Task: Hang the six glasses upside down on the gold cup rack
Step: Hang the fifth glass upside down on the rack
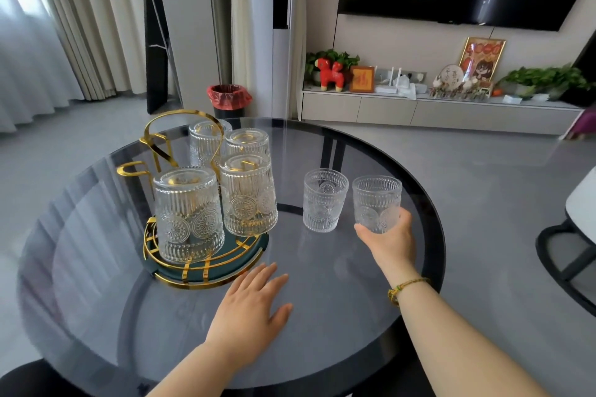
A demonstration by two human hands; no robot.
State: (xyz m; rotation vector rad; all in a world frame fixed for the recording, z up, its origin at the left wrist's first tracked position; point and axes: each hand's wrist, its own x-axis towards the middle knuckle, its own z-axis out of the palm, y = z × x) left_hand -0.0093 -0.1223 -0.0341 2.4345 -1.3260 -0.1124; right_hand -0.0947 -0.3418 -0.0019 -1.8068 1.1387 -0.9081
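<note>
The gold cup rack point(180, 129) stands on a green round base point(206, 271) at the left of the glass table. Several embossed clear glasses hang on it upside down, the nearest point(188, 213) in front and another point(248, 195) to its right. Two empty gold prongs point(134, 169) stick out at the rack's left. Two glasses stand upright to the right of the rack: one point(324, 200) free, the other point(376, 203) gripped at its lower part by my right hand point(392, 243). My left hand point(254, 303) lies flat on the table, fingers apart, just in front of the base.
The round smoked-glass table point(96, 316) has a dark rim. A chair point(571, 242) stands at the right, close to the table. A bin with a red bag point(229, 100) and a low TV cabinet point(435, 109) are beyond the table.
</note>
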